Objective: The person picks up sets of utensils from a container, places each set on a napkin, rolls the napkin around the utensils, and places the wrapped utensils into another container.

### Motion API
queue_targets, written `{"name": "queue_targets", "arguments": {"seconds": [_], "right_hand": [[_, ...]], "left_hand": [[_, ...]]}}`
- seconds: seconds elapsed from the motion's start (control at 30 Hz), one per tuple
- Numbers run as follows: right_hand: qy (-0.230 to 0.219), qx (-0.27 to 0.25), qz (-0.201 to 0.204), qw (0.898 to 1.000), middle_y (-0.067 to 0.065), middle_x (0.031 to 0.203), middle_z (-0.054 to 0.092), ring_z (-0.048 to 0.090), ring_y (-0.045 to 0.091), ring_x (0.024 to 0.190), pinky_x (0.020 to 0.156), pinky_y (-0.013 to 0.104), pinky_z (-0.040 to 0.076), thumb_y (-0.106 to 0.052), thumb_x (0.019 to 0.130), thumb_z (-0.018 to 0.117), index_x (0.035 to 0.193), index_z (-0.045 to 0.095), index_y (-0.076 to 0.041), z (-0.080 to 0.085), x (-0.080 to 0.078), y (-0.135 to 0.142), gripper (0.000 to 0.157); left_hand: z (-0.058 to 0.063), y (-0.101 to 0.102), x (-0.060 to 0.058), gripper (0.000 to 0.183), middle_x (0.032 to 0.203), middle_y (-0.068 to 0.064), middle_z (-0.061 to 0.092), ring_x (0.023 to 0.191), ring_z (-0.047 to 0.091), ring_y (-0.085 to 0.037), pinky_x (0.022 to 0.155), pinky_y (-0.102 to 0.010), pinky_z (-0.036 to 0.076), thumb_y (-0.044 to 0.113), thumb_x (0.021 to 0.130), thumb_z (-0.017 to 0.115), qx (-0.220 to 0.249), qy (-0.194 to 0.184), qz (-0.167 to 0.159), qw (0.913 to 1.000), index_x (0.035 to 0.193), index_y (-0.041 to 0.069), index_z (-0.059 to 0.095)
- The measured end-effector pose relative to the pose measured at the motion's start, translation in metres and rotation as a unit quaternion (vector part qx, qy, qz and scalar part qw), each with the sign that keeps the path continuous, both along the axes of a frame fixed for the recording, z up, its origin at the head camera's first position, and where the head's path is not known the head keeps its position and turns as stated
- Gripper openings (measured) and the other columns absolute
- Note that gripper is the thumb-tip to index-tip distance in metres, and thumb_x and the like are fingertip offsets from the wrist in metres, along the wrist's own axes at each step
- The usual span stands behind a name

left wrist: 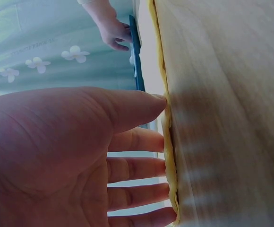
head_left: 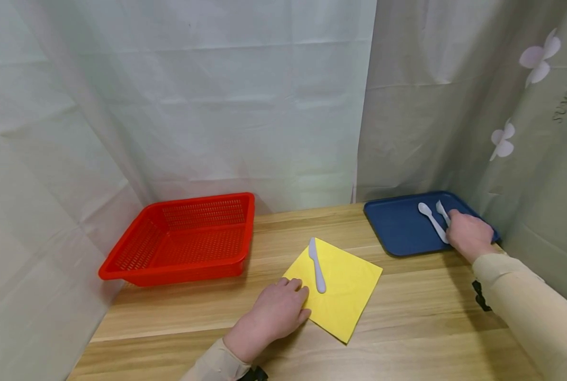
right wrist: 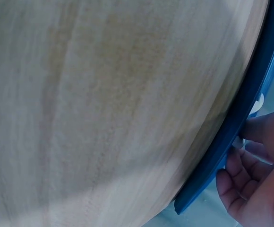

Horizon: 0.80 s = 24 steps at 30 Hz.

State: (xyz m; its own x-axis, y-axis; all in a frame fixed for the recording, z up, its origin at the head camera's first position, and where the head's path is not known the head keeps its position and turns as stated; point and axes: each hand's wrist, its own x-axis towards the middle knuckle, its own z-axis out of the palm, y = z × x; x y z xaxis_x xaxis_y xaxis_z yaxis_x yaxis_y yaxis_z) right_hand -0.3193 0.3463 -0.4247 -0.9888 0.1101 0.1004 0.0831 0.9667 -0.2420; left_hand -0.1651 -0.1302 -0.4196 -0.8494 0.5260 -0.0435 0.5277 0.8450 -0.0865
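Observation:
A folded yellow napkin lies on the table with a pale plastic knife on top. My left hand rests at the napkin's left edge. In the left wrist view its fingertips and thumb touch that yellow edge, the fingers spread and fairly straight. Over the right part of the blue tray, my right hand pinches the handle of a white plastic fork; its tines are hard to make out. A white plastic spoon lies on the tray beside it. The right wrist view shows the fingers curled at the tray's rim.
A red perforated plastic basket stands at the back left of the wooden table. Pale curtains hang close behind and on both sides, the right one beside the tray.

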Motion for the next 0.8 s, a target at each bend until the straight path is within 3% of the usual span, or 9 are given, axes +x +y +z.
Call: {"name": "queue_targets", "arguments": {"seconds": [0.8], "right_hand": [[0.030,-0.003,0.017,0.999,0.046,0.124,0.060,0.062,0.062,0.111,0.085,0.077,0.054,0.000,0.097,0.055,0.139,0.048,0.016,0.0049,0.0067,-0.0028,0.045]], "left_hand": [[-0.0032,-0.0009,-0.0007,0.041,0.138,-0.007,0.068,0.121,0.065,-0.030,0.097,-0.047,0.059,0.044,0.104,0.075,-0.001,-0.002,0.003,1.0000,0.132,0.013,0.075]]}}
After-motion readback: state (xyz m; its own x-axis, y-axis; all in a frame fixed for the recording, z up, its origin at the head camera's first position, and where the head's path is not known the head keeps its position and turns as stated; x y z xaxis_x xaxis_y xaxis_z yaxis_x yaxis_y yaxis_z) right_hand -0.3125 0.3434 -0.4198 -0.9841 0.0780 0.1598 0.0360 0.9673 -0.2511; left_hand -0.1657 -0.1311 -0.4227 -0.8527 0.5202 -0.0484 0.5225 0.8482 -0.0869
